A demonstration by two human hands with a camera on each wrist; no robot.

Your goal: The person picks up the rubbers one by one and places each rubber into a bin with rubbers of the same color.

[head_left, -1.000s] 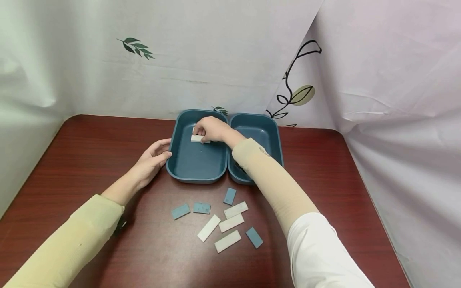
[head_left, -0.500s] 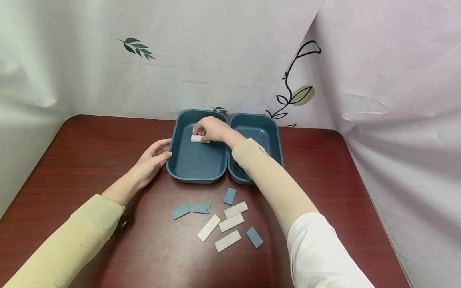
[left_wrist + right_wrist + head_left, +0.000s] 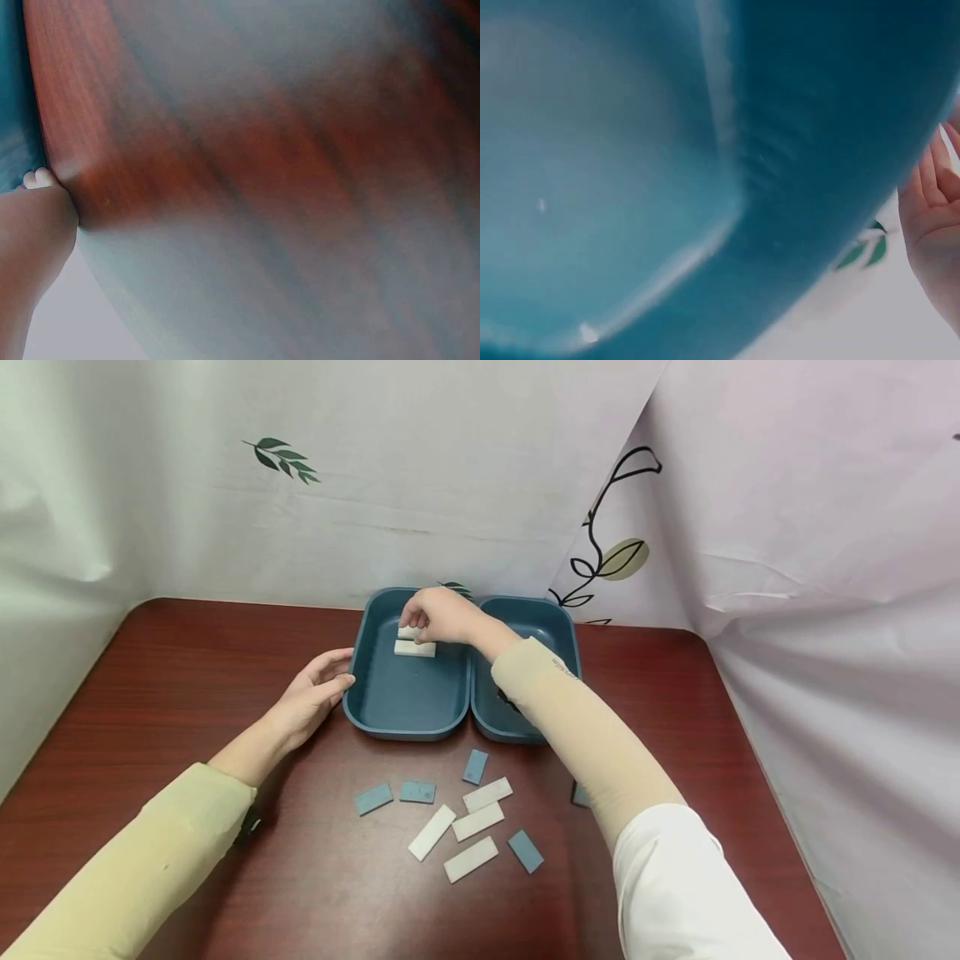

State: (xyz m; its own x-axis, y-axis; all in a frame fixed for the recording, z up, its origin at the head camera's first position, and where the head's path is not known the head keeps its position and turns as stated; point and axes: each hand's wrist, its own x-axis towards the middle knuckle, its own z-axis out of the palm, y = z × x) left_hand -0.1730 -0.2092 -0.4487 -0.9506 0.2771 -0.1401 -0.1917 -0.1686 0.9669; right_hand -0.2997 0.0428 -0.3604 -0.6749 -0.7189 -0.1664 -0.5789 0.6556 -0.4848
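My left hand [image 3: 309, 695] rests against the outer left wall of the left blue tray [image 3: 408, 729], thumb near the rim and fingers extended. Inside that tray, near its back, lie two white rectangular tiles, a front tile [image 3: 415, 648] and a back tile [image 3: 407, 632] partly covered by my fingers. Just above them is my right hand [image 3: 444, 617], its fingers loosely bent and nothing visible in their grasp. In the right wrist view, part of the right hand [image 3: 936, 217] shows beside a blue tray wall. The left wrist view shows mostly tabletop.
A second blue tray [image 3: 536, 618] adjoins on the right, partly under my right forearm. In front lie several white tiles [image 3: 471, 860] and several smaller blue tiles [image 3: 526, 852]. One blue tile [image 3: 579, 795] is half hidden by the right sleeve. A curtain [image 3: 420, 485] hangs behind the table.
My right hand has let go of the front white tile and risen slightly, so more of both tiles shows. A blue tile now shows beside the right sleeve. The left hand stays put.
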